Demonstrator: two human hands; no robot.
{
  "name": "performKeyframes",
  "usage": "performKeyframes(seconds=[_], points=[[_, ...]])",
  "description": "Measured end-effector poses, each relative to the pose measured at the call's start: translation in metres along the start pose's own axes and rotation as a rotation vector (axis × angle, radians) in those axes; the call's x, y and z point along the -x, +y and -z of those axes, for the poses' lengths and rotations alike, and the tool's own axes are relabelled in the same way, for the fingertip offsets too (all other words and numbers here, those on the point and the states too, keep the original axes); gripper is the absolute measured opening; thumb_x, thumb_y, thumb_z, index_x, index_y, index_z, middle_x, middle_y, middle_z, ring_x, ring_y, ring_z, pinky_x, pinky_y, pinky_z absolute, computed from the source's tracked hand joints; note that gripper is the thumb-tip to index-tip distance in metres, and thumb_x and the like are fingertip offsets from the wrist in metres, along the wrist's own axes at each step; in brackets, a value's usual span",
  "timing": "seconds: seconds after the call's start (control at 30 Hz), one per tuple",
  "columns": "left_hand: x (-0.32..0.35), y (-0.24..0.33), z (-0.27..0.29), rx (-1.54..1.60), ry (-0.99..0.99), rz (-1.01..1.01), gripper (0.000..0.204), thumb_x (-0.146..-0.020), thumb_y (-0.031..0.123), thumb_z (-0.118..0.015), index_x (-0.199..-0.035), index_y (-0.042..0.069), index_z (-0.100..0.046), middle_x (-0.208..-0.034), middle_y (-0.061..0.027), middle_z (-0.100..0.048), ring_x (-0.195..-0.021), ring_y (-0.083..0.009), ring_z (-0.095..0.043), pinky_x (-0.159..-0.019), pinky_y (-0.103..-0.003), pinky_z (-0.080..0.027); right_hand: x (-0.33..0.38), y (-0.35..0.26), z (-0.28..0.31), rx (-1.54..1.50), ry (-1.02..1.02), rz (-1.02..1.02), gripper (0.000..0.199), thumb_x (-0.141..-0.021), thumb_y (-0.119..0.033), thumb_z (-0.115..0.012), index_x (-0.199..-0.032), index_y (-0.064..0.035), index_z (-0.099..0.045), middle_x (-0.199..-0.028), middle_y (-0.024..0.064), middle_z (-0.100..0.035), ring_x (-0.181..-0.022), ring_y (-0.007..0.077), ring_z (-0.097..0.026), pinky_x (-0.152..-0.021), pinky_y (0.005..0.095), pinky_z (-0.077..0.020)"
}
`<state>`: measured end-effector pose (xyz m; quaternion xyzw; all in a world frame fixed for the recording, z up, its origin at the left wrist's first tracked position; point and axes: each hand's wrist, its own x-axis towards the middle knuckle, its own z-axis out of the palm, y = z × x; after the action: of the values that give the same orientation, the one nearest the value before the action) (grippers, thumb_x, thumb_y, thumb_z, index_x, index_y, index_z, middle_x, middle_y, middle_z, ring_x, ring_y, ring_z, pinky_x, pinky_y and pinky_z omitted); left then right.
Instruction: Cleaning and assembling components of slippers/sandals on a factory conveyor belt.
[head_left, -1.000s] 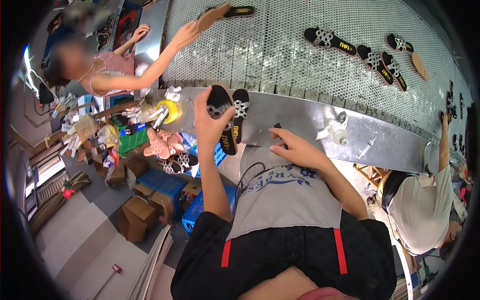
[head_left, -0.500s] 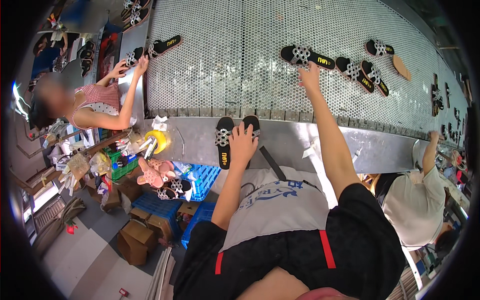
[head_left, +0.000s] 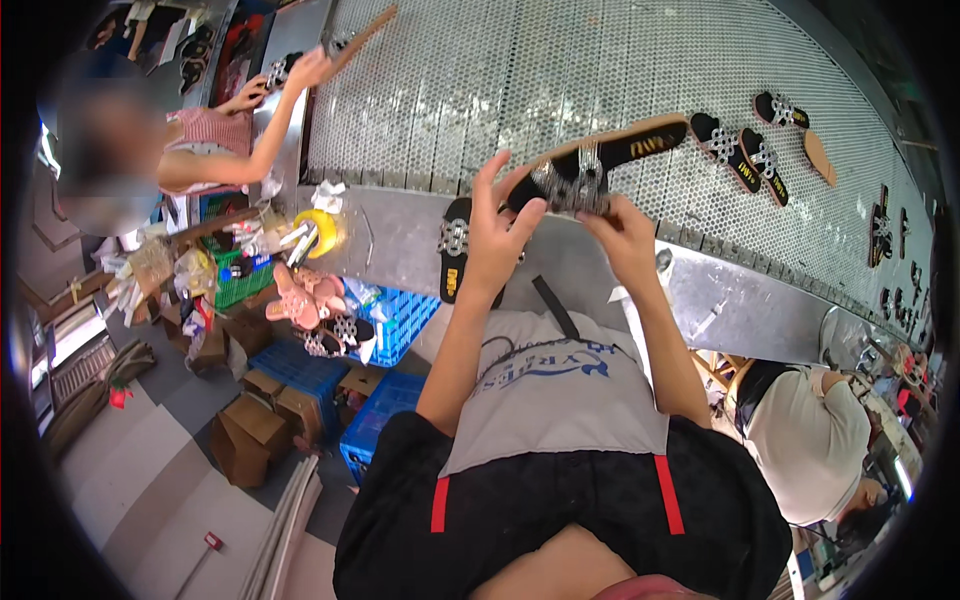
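Note:
Both my hands hold one black sandal (head_left: 640, 146) with a tan sole edge and a glittering strap, lifted above the metal ledge (head_left: 400, 235). My left hand (head_left: 497, 235) grips its heel end and strap from the left. My right hand (head_left: 622, 232) pinches the strap from below on the right. A second black sandal (head_left: 453, 258) with the same strap lies on the ledge just under my left hand. Behind them runs the perforated metal conveyor (head_left: 480, 90).
Further right on the conveyor lie two black sandals (head_left: 735, 152) and another with a loose tan sole (head_left: 798, 122). A co-worker at the left reaches a hand (head_left: 305, 70) onto the conveyor. Blue crates (head_left: 395, 320), cardboard boxes (head_left: 250, 430) and pink sandals (head_left: 300, 298) crowd the floor. Another person (head_left: 810, 440) sits at right.
My right hand has drawn a sandal off the conveyor toward me, and my left hand has left the sandal on the ledge and joined it. The co-worker's arm has moved up the belt.

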<state>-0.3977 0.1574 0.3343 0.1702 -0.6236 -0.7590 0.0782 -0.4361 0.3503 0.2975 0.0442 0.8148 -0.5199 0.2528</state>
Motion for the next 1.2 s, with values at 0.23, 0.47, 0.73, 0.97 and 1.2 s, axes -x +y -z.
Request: performKeyframes(seconds=[0.23,0.47,0.73,0.97,1.2], points=[[0.033,0.028,0.025,0.010,-0.337,-0.047,0.046,-0.083,0.000,-0.083,-0.124,-0.006,-0.065,-0.119,-0.0124,-0.070,-0.113,-0.0204,-0.069,-0.099,-0.031,-0.055,0.105,-0.032,0.016,0.054,-0.005,0.509,0.019,-0.080,0.003,-0.079,-0.096,0.0021,-0.068,-0.109,0.0132,-0.069,-0.087,0.0284,-0.069,-0.074,0.0346,-0.0554],[0.062,0.045,0.019,0.079,-0.445,-0.187,0.048,-0.077,-0.001,-0.087,-0.120,-0.004,-0.067,-0.118,-0.0156,-0.070,-0.109,-0.0221,-0.070,-0.097,-0.032,-0.056,0.146,-0.029,0.022,0.166,-0.009,0.676,0.027,-0.067,0.007,-0.077,-0.093,-0.0013,-0.071,-0.101,0.0102,-0.070,-0.094,0.0342,-0.067,-0.077,0.0415,-0.0548],[0.077,0.054,0.012,0.070,-0.454,-0.256,0.055,-0.079,0.017,-0.090,-0.122,-0.006,-0.064,-0.115,-0.0180,-0.067,-0.111,-0.0284,-0.069,-0.098,-0.035,-0.054,0.166,-0.036,0.028,0.159,0.062,0.723,0.027,-0.067,0.007,-0.077,-0.092,-0.0003,-0.071,-0.102,0.0102,-0.071,-0.096,0.0355,-0.068,-0.077,0.0408,-0.0558],[0.086,0.068,0.002,0.018,-0.345,-0.109,0.040,-0.084,0.007,-0.084,-0.120,-0.003,-0.070,-0.109,-0.0081,-0.069,-0.103,-0.0154,-0.068,-0.090,-0.026,-0.054,0.181,-0.048,0.031,0.218,0.076,0.756,0.022,-0.072,-0.004,-0.087,-0.081,-0.0009,-0.067,-0.095,0.0124,-0.070,-0.070,0.0249,-0.066,-0.057,0.0346,-0.0513],[0.085,0.067,0.000,-0.006,-0.314,-0.136,0.028,-0.087,0.006,-0.081,-0.114,-0.001,-0.075,-0.101,-0.0054,-0.071,-0.093,-0.0111,-0.066,-0.081,-0.023,-0.052,0.192,-0.058,0.030,0.255,0.084,0.738,0.025,-0.075,-0.011,-0.088,-0.080,-0.0016,-0.065,-0.097,0.0135,-0.071,-0.062,0.0219,-0.065,-0.053,0.0322,-0.0512]])
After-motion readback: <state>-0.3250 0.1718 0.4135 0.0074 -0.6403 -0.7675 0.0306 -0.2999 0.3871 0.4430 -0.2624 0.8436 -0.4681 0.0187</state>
